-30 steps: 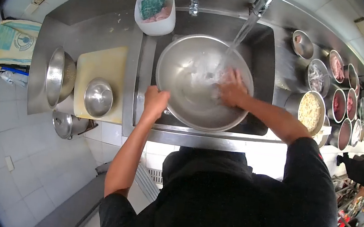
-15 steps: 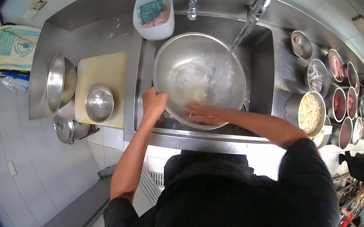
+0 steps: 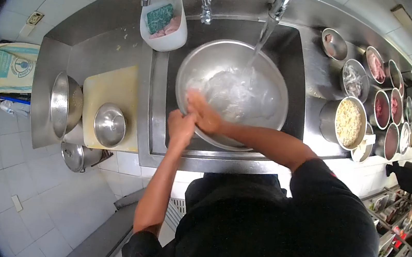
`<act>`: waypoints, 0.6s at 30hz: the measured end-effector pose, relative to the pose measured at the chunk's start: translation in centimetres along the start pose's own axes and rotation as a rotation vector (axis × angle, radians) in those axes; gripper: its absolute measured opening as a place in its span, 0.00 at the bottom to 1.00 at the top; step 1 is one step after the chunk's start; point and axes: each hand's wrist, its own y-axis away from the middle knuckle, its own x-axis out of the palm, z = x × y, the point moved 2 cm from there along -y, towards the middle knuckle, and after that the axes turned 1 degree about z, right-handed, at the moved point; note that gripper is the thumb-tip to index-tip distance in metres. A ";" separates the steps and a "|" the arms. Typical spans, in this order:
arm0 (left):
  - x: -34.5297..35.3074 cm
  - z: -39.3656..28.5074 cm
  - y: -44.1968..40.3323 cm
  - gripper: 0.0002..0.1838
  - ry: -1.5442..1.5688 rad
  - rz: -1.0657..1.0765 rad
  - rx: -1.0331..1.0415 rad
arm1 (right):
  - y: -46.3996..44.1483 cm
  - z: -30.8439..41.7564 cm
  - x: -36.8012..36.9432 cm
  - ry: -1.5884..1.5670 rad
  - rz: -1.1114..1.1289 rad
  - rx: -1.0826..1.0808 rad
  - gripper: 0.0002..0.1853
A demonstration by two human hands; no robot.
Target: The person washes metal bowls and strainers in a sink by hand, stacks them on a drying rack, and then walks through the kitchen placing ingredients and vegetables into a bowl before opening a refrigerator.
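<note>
- Bowl [image 3: 212, 59]: metal, located in sink [image 3: 299, 63], under running water [image 3: 260, 42] from faucet [image 3: 281, 2].
- Left hand [image 3: 181, 129]: curled closed on the near-left rim.
- Right hand [image 3: 204, 113]: fingers extended, blurred, at the inner wall near the left hand.
- Handling: presumably stiff, not fragile; likely slippery when wet; water adds weight.
- Grasp: rim, preferably at opposite sides.

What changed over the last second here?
The bare right hand swept from the right side of the round silver metal bowl, past its near edge, to its left side. The bare left hand stays at the rim; clear water still runs in.
</note>
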 end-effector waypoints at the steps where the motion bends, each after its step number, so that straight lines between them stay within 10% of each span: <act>1: -0.8 -0.3 -0.1 0.12 -0.008 -0.064 0.047 | 1.6 1.0 -0.5 0.108 0.268 -0.036 0.27; 4: -2.9 0.5 -0.5 0.12 -0.081 -0.057 0.078 | 7.3 -1.8 -6.6 0.458 0.826 -0.226 0.24; 5: -3.0 0.9 -0.3 0.12 -0.102 -0.038 0.058 | 6.8 -0.7 -9.4 0.645 0.957 0.027 0.26; 8: -2.3 1.6 0.4 0.13 -0.171 0.041 0.026 | 5.3 -2.9 -15.3 1.412 0.589 0.024 0.25; 12: -0.8 1.8 1.9 0.14 -0.022 0.014 0.017 | -0.4 -1.6 -14.0 1.196 -0.083 0.211 0.28; 14: -0.1 2.1 2.0 0.09 0.162 0.158 -0.190 | -1.9 -4.3 -8.6 0.928 -0.367 -0.198 0.29; 15: 0.2 2.6 1.7 0.11 0.130 0.166 -0.198 | -2.2 -0.3 -7.4 0.722 -0.173 0.076 0.30; 18: 0.7 3.8 0.0 0.21 0.374 0.186 -0.084 | 0.4 -0.5 -0.5 0.285 -0.154 -0.149 0.27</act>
